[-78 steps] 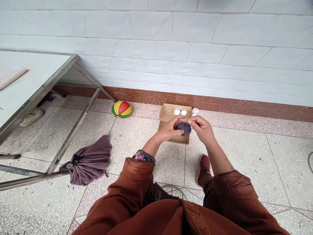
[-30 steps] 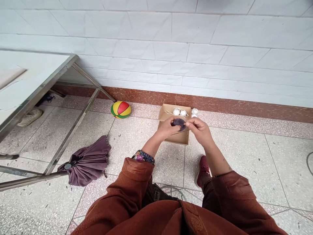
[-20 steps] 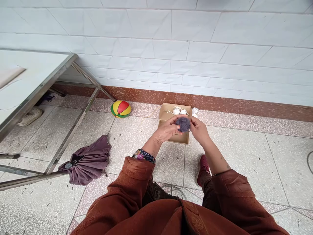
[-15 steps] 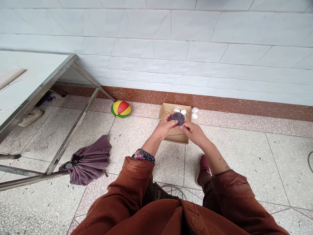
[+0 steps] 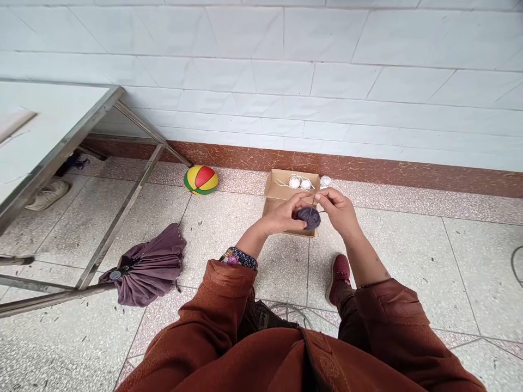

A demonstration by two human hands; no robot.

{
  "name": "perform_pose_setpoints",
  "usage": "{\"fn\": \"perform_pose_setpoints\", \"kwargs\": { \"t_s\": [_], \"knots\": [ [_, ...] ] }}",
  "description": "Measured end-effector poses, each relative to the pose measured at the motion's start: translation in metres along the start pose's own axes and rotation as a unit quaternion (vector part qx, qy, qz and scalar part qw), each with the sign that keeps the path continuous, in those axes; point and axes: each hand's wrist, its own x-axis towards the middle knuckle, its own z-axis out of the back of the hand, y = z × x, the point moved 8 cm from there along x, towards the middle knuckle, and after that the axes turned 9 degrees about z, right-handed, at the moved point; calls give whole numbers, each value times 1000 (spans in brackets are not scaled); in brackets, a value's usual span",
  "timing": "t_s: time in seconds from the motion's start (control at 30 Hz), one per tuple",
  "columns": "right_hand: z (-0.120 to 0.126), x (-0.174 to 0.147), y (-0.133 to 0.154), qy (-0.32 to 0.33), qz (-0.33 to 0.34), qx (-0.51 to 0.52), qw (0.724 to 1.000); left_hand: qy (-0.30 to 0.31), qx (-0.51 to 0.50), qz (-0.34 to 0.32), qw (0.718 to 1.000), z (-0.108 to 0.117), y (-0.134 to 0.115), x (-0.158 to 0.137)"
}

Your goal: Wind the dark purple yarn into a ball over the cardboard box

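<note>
My left hand (image 5: 283,216) is closed around a dark purple-grey ball of yarn (image 5: 309,219), thumb below it and fingers above. Just right of it, my right hand (image 5: 338,212) pinches a strand of the same yarn between thumb and fingertips, and the strand runs taut down to the ball. Beneath both hands lies an open shallow cardboard box (image 5: 273,185), partly covered by them. Two small white yarn balls (image 5: 295,182) rest in its far part with loose pale strands. Another white ball (image 5: 325,181) is on the floor beside the box, partly hidden.
A red, yellow and green ball (image 5: 201,179) lies by the wall, left of the box. Left of me, a folded purple umbrella (image 5: 153,267) is near the metal-framed table (image 5: 61,147). A pale shoe (image 5: 48,195) shows under the table. A dark cable (image 5: 517,267) curves at far right.
My right hand has risen with the strand, drawing it up from the yarn ball. The yarn ball sits slightly lower and further right, uncovering the white balls in the box.
</note>
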Motion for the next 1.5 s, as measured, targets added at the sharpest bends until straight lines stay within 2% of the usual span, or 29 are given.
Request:
{"fn": "perform_pose_setpoints", "kwargs": {
  "t_s": [0.03,0.1,0.2,0.3,0.37,0.47,0.53,0.63,0.7,0.8,0.87,0.9,0.93,1.0,1.1,1.2,1.27,1.3,1.37,1.5],
  "knots": [
    [-1,0,-3,4,-3,-10,1000,28,-23,-10,999,-5,-2,-1],
    [-6,0,-9,23,-11,-27,999,40,-68,-27,997,-7,-7,-2],
    [-13,-2,-19,50,-31,-63,996,-12,-125,-16,992,4,-6,-4],
    [-21,-5,-22,89,-22,-92,992,-93,-156,7,983,21,1,-5],
    [-34,-9,-15,148,8,-78,986,-168,-137,18,976,34,5,-6],
    [-52,-19,3,248,42,-18,968,-273,-35,30,961,52,6,-9],
    [-53,-21,14,259,50,17,964,-300,48,27,952,57,1,-10],
    [-35,-13,23,177,59,43,981,-269,139,22,953,50,-4,-8],
    [-20,-7,20,109,61,33,992,-222,162,25,961,40,-2,-7],
    [-4,-1,6,41,46,-17,998,-102,110,23,988,17,3,-3],
    [-1,0,-7,25,22,-49,998,-21,33,13,999,3,2,-3],
    [-1,0,-13,26,8,-60,998,1,-5,6,1000,-1,1,-3],
    [-2,0,-18,33,-5,-70,997,7,-42,1,999,-2,-1,-3],
    [-7,-1,-25,53,-20,-86,995,-19,-107,-1,994,4,-3,-4],
    [-18,-4,-22,101,-4,-102,990,-114,-152,25,981,22,1,-4],
    [-36,-10,-7,184,36,-65,980,-221,-88,51,970,41,6,-6],
    [-42,-13,5,216,56,-27,974,-261,-12,51,964,47,6,-7],
    [-41,-13,9,214,62,-14,975,-263,21,50,963,48,5,-7],
    [-34,-10,12,181,65,-7,981,-230,57,49,970,43,6,-5],
    [-19,-2,4,112,65,-39,991,-64,21,37,997,16,7,-3]
  ]
}}
